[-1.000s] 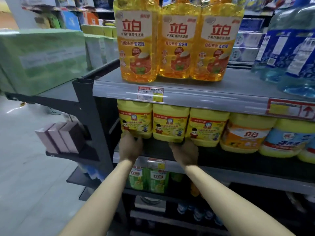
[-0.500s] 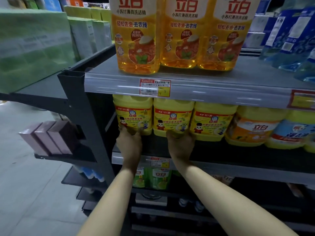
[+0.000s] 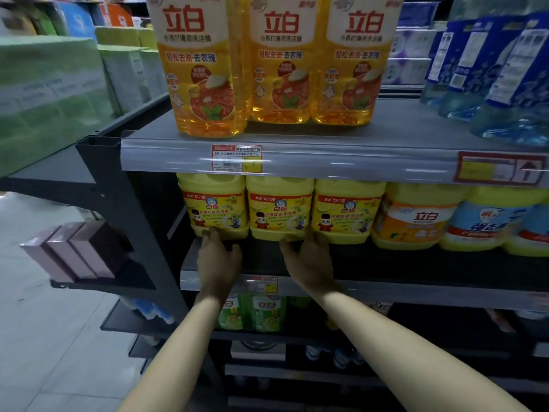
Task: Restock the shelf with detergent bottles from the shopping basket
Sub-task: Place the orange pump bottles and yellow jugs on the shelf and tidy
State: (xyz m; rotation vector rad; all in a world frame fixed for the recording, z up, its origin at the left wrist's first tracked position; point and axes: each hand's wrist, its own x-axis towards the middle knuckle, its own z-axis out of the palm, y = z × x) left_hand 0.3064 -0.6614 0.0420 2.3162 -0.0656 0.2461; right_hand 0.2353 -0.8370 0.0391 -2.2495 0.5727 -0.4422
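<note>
Both hands reach into the middle shelf (image 3: 416,264). The left hand (image 3: 218,258) is released: its fingers are stretched forward and the fingertips touch the bottom edge of the first yellow bottle (image 3: 212,206), with the thumb spread to the right. The right hand (image 3: 310,260) is released too. Its fingers touch the bottom where the second yellow bottle (image 3: 279,209) and the third yellow bottle (image 3: 347,211) meet, with the thumb spread to the left. Neither hand is closed round anything.

These three bottles stand upright in a row, side against side, set back from the front edge of the shelf. Just beside them to the right stand an orange bottle (image 3: 416,217) and then a blue-label bottle (image 3: 490,224).

On the top shelf (image 3: 416,132) three big amber bottles (image 3: 282,63) stand close together, above a price tag (image 3: 236,158) on the front strip. Blue bottles (image 3: 505,69) stand at its right end. Under the hands, green bottles (image 3: 258,312) stand on a lower shelf. At the left are green boxes (image 3: 50,93) and brown boxes (image 3: 71,251) on another rack
</note>
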